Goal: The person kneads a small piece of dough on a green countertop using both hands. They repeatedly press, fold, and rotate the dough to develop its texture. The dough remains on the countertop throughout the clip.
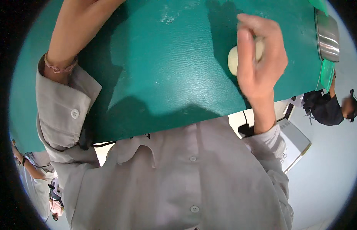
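My right hand [263,56] is at the right of the table, its fingers curled over a pale, rounded, dough-like lump [233,61]. The lump shows to the left of the thumb and again between the thumb and fingers; the rest of it is hidden by the hand. It seems to rest on the green textured table covering [167,57]. My left hand is out of view past the top edge; only the forearm shows at the upper left, with a thin bracelet [60,67] by the rolled grey cuff.
At the far right edge of the table stand a metal container [328,36] and a translucent green container [327,75]. White powdery marks [167,18] lie on the covering near the top. A person in black [324,107] is beyond at the right; others are at the lower left.
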`<control>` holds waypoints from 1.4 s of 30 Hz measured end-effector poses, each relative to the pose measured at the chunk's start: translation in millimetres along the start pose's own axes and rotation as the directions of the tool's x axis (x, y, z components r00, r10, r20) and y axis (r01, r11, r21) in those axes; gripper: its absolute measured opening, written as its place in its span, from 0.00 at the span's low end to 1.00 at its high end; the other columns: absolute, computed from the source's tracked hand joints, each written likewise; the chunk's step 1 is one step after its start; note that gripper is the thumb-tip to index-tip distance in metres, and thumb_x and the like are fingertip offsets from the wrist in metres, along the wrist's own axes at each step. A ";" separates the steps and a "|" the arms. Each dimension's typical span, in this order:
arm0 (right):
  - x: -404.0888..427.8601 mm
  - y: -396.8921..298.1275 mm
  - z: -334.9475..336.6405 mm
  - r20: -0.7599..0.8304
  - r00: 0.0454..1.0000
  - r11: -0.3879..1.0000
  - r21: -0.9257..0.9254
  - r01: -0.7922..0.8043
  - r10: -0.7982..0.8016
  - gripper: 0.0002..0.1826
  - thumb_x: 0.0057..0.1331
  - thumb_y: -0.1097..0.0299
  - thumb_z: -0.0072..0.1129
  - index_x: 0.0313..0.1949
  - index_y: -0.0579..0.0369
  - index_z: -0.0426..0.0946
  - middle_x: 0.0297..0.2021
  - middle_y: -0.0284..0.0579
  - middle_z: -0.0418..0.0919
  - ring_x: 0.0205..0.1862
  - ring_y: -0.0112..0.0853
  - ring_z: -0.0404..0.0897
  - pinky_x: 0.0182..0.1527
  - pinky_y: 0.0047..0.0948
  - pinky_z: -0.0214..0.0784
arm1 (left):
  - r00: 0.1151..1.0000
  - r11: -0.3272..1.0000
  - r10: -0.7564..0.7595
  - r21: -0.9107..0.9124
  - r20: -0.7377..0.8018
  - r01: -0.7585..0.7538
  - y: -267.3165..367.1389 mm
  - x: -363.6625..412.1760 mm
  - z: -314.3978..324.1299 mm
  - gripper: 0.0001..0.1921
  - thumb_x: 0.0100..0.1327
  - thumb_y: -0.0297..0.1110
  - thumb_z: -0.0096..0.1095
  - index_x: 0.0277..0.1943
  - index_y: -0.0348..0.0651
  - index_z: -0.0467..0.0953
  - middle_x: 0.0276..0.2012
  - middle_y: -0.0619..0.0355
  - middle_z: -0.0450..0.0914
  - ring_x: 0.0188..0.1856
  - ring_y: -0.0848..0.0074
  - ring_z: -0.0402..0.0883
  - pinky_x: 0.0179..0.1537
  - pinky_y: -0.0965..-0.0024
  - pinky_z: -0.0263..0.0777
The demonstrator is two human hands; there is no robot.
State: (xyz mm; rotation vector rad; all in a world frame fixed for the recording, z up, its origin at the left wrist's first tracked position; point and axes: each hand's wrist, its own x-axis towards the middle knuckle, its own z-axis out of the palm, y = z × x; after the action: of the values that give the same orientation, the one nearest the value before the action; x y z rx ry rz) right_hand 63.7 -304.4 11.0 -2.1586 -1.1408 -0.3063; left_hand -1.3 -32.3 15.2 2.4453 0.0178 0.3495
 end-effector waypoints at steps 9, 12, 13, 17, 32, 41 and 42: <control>-62.8 -49.4 -39.1 0.309 0.937 0.975 -0.097 0.200 -0.162 0.17 0.42 0.66 0.63 0.34 0.55 0.84 0.36 0.43 0.81 0.42 0.39 0.83 0.55 0.44 0.74 | 1.000 0.999 0.009 -0.044 0.018 -0.009 -5.9 -0.5 -3.1 0.11 0.72 0.33 0.66 0.36 0.32 0.82 0.22 0.63 0.75 0.21 0.84 0.66 0.24 0.76 0.62; -67.7 -54.7 -34.6 0.253 0.933 0.966 0.021 0.259 -0.256 0.15 0.34 0.64 0.60 0.25 0.54 0.81 0.24 0.37 0.75 0.31 0.32 0.78 0.44 0.36 0.73 | 1.000 0.999 0.011 -0.052 0.002 -0.010 -4.9 1.6 2.3 0.12 0.71 0.33 0.66 0.36 0.32 0.82 0.22 0.63 0.75 0.21 0.84 0.66 0.24 0.76 0.62; -66.8 -55.6 -32.1 0.229 0.930 0.957 0.068 0.281 -0.289 0.15 0.32 0.63 0.59 0.23 0.53 0.79 0.20 0.35 0.72 0.27 0.31 0.76 0.40 0.34 0.72 | 1.000 0.998 0.008 -0.058 0.003 -0.008 -4.6 3.0 3.6 0.12 0.71 0.33 0.66 0.36 0.32 0.82 0.22 0.63 0.75 0.21 0.84 0.66 0.24 0.76 0.62; -19.2 -45.9 -25.7 0.364 0.824 0.876 0.385 0.290 -0.433 0.14 0.30 0.61 0.59 0.18 0.53 0.72 0.14 0.33 0.60 0.15 0.27 0.64 0.22 0.28 0.52 | 1.000 1.000 -0.020 0.006 0.020 0.019 0.0 -3.3 -12.1 0.12 0.71 0.34 0.66 0.36 0.33 0.82 0.23 0.63 0.76 0.22 0.83 0.67 0.26 0.76 0.63; -29.4 9.1 -21.7 0.139 0.987 0.972 0.228 0.049 -0.083 0.23 0.55 0.57 0.78 0.44 0.60 0.85 0.45 0.54 0.86 0.47 0.48 0.85 0.46 0.42 0.79 | 1.000 0.997 0.017 -0.072 0.006 -0.016 -12.6 2.8 0.0 0.13 0.72 0.36 0.66 0.37 0.33 0.82 0.24 0.63 0.76 0.24 0.82 0.69 0.27 0.76 0.65; -58.1 -45.1 -39.6 0.261 0.924 0.906 0.390 0.164 -0.280 0.31 0.37 0.46 0.78 0.15 0.51 0.62 0.20 0.38 0.64 0.24 0.35 0.70 0.27 0.36 0.66 | 0.998 0.994 0.031 -0.103 0.050 -0.026 -18.8 4.0 -4.5 0.12 0.72 0.36 0.66 0.37 0.34 0.83 0.24 0.62 0.77 0.22 0.82 0.68 0.26 0.76 0.65; -56.9 -44.1 -34.3 0.240 0.923 0.899 0.393 0.192 -0.301 0.32 0.36 0.49 0.78 0.13 0.49 0.57 0.16 0.34 0.56 0.19 0.31 0.61 0.21 0.32 0.54 | 0.999 0.995 0.031 -0.091 0.038 -0.028 -16.0 3.3 -4.0 0.12 0.72 0.36 0.66 0.37 0.34 0.83 0.24 0.61 0.77 0.22 0.82 0.68 0.26 0.77 0.65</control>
State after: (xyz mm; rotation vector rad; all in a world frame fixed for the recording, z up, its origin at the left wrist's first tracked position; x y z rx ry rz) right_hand -1.9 -346.1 28.9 -1.7666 -1.5174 0.1219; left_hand 2.0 -17.0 9.1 2.3644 -0.0504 0.3082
